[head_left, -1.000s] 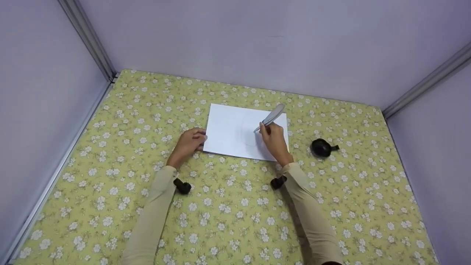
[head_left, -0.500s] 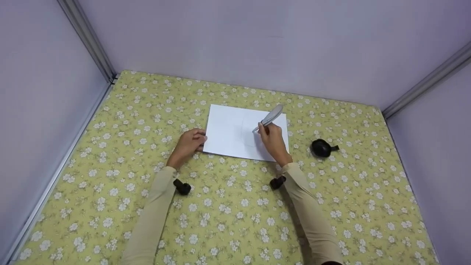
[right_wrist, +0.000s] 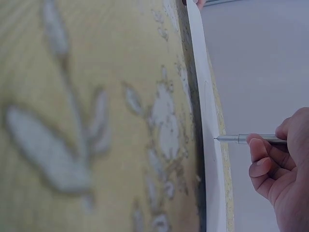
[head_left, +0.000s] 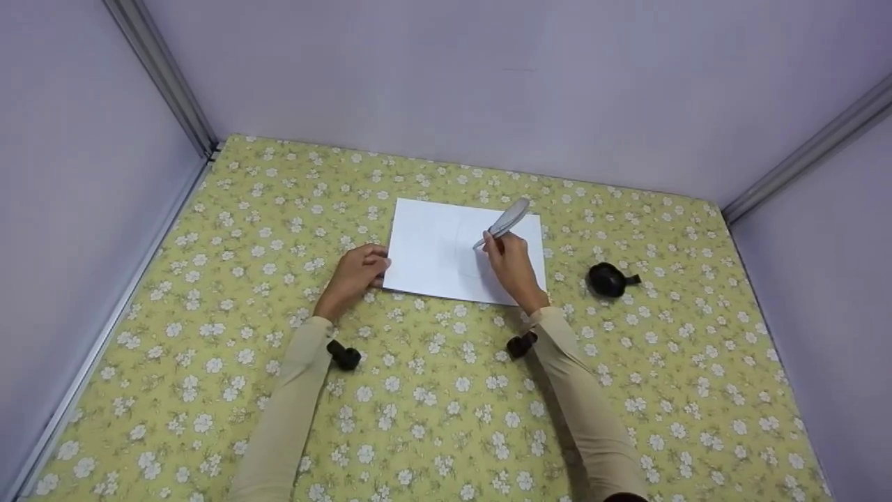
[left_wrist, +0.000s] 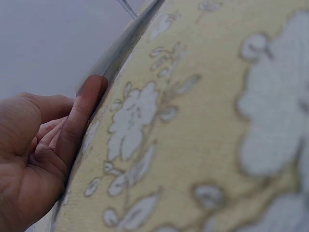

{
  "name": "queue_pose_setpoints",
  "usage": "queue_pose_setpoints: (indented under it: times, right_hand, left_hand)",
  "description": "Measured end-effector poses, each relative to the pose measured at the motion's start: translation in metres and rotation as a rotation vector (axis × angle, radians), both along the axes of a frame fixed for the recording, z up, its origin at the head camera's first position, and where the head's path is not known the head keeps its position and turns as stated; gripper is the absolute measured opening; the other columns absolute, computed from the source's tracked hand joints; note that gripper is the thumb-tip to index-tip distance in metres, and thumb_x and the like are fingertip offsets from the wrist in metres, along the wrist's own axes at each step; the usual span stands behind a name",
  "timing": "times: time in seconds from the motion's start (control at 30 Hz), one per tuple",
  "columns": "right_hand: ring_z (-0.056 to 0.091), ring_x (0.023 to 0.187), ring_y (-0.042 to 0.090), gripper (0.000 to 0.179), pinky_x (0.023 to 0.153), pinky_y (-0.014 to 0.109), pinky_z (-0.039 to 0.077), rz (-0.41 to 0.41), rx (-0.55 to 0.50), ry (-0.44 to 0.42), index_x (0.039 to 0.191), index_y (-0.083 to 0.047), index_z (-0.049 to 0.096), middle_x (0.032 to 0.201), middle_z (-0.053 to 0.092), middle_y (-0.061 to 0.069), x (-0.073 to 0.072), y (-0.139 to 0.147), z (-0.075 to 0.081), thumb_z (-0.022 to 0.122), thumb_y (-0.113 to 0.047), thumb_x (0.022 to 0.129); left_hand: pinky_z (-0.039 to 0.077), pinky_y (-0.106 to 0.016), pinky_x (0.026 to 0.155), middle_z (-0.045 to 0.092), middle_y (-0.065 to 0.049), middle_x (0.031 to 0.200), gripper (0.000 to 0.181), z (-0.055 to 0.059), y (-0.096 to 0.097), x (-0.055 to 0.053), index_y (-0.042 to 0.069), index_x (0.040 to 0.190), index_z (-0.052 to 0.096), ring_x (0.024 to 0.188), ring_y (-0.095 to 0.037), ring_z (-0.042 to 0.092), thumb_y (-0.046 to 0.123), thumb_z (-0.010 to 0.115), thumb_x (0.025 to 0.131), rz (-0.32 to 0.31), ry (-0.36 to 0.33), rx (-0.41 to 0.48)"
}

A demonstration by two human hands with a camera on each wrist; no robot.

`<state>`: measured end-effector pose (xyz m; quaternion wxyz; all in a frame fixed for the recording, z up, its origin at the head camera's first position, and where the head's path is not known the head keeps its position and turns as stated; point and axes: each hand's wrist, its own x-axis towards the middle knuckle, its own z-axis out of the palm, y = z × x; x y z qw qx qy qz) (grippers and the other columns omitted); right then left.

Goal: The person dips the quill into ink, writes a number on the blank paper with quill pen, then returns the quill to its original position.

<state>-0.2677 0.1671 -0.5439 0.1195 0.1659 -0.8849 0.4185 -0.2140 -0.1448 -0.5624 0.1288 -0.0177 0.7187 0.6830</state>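
A white sheet of paper (head_left: pixel 421 244) lies mid-table, its lower corner showing in the left wrist view (left_wrist: pixel 116 53). My left hand (head_left: pixel 354 275) pinches its left edge near that corner, one fingertip right at the rim. Over the right half, my right hand (head_left: pixel 516 268) holds a slim silver pen (right_wrist: pixel 251 138) with a grey, feather-shaped top. In the right wrist view the pen's fine point meets the paper (right_wrist: pixel 215 183), beside a thin drawn line. From above, a faint rounded outline shows left of the pen tip; the hand covers part of the sheet.
To the right of the sheet sits a small black, round, bowl-like object (head_left: pixel 608 280) with a short stub. A yellow cloth (head_left: pixel 418 418) with white flowers covers the table. Pale walls (head_left: pixel 446 90) stand behind and at both sides.
My right hand and the pen have slid slightly left across the sheet. The left hand keeps its place at the edge.
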Motion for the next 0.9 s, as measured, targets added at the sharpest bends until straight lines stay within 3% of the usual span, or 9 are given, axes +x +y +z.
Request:
queue_pose_setpoints:
  times: [0.27, 0.6, 0.9]
  right_hand:
    - [0.055, 0.066, 0.017, 0.033, 0.059, 0.027, 0.042, 0.015, 0.004, 0.005, 0.098, 0.008, 0.072, 0.081, 0.069, 0.016, -0.002, -0.002, 0.0, 0.054, -0.016, 0.111]
    - [0.058, 0.07, 0.019, 0.03, 0.062, 0.027, 0.044, 0.021, -0.007, -0.01, 0.105, 0.008, 0.07, 0.087, 0.071, 0.016, -0.001, -0.007, -0.002, 0.055, -0.017, 0.111]
    - [0.061, 0.073, 0.02, 0.031, 0.064, 0.027, 0.046, 0.034, -0.013, -0.041, 0.106, 0.008, 0.07, 0.088, 0.071, 0.016, 0.0, -0.011, -0.002, 0.053, -0.017, 0.112]
  left_hand:
    - [0.051, -0.024, 0.068, 0.064, -0.012, 0.108, 0.038, -0.002, 0.001, 0.0, -0.002, 0.145, 0.055, 0.075, -0.013, 0.052, 0.011, 0.056, 0.109, -0.008, 0.001, 0.092]
    - [0.055, -0.025, 0.074, 0.067, -0.023, 0.125, 0.041, -0.003, -0.002, 0.001, 0.0, 0.148, 0.054, 0.086, -0.016, 0.062, 0.015, 0.057, 0.109, -0.013, 0.02, 0.016]
    - [0.055, -0.025, 0.073, 0.067, -0.019, 0.12, 0.04, -0.002, -0.002, 0.0, -0.001, 0.146, 0.055, 0.084, -0.015, 0.06, 0.014, 0.057, 0.109, -0.01, 0.004, 0.033]
